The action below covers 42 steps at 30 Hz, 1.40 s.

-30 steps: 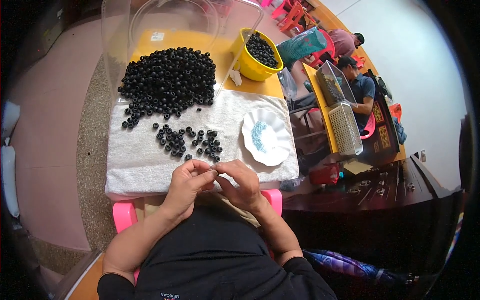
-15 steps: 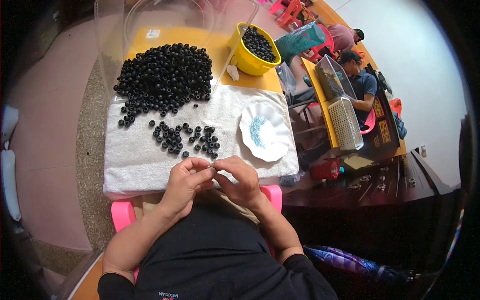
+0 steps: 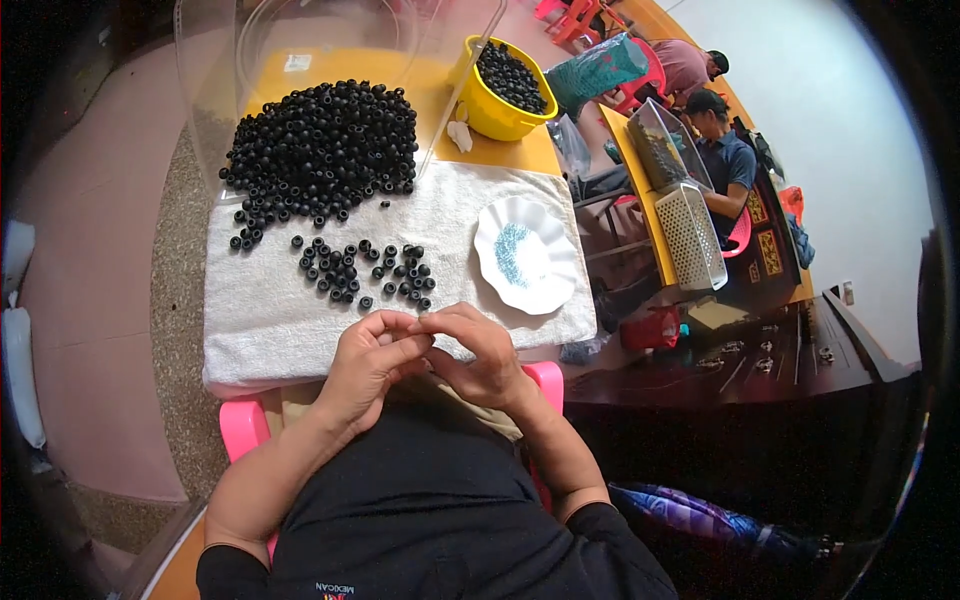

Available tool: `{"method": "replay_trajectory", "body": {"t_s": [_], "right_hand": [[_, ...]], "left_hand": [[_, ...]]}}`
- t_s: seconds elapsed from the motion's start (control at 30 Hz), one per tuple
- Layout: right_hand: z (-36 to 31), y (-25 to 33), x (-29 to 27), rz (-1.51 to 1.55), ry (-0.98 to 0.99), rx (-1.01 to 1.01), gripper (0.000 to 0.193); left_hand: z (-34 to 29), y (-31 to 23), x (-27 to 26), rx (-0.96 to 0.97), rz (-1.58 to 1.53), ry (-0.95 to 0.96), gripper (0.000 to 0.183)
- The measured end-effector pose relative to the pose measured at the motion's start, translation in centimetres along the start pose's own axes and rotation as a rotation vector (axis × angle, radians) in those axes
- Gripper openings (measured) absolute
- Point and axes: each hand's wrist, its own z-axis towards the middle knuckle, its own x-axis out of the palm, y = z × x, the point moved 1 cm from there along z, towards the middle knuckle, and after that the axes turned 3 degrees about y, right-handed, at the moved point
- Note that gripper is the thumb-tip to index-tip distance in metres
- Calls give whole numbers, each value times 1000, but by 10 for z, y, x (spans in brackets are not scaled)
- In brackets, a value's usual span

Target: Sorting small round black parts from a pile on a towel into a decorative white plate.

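Note:
My left hand [image 3: 372,358] and my right hand [image 3: 482,358] meet at the fingertips over the near edge of a white towel [image 3: 265,325]. Both pinch; whatever lies between the fingers is too small and covered to make out. Just beyond them, loose black round beads [image 3: 338,272] with holes are scattered on the towel. A big heap of the same beads [image 3: 325,140] spills out of a clear plastic bin [image 3: 437,130]. To the right sits a white scalloped plate [image 3: 552,285] holding tiny blue bits [image 3: 515,252].
A yellow bucket [image 3: 492,118] of black beads stands at the far right of the table, a crumpled white scrap [image 3: 459,136] beside it. Pink chair parts [image 3: 243,428] flank me. Rightward, a person [image 3: 728,165] sits at another table with a white perforated basket [image 3: 690,240]. A folded umbrella [image 3: 690,515] lies lower right.
My right fingers have closed further over the left fingertips, and a small dark spot between them no longer shows. The view has shifted slightly; the beads and plate keep their places.

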Motion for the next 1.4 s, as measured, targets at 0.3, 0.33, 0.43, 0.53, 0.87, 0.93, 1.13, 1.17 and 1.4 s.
{"method": "replay_trajectory", "body": {"t_s": [0.3, 0.33, 0.43, 0.53, 0.87, 0.93, 1.13, 1.17, 1.4], "right_hand": [[-3, 1, 3, -139, -91, -45, 39], [-3, 1, 3, -139, -91, -42, 39], [-5, 2, 2, -133, -94, -52, 37], [-11, 1, -5, -166, -57, -3, 35], [-27, -70, -136, -720, 142, 371, 27], [-25, -77, -141, -749, 232, 435, 24], [-12, -90, -135, -823, 417, 527, 20], [-10, -91, -134, -831, 448, 565, 19], [-13, -107, -132, -790, 464, 552, 17]], "left_hand": [[3, 3, -3, 14, -14, -3, 18], [2, 3, -2, 12, -13, -3, 18], [1, 2, 0, 12, -15, -15, 18], [1, 3, 1, 5, -10, -34, 18], [1, 5, 4, -28, 27, -55, 15], [1, 5, 2, -36, 34, -67, 15], [2, 6, 1, -32, 33, -63, 14], [2, 6, 0, -33, 35, -65, 14], [2, 6, 1, -23, 27, -46, 14]]}}
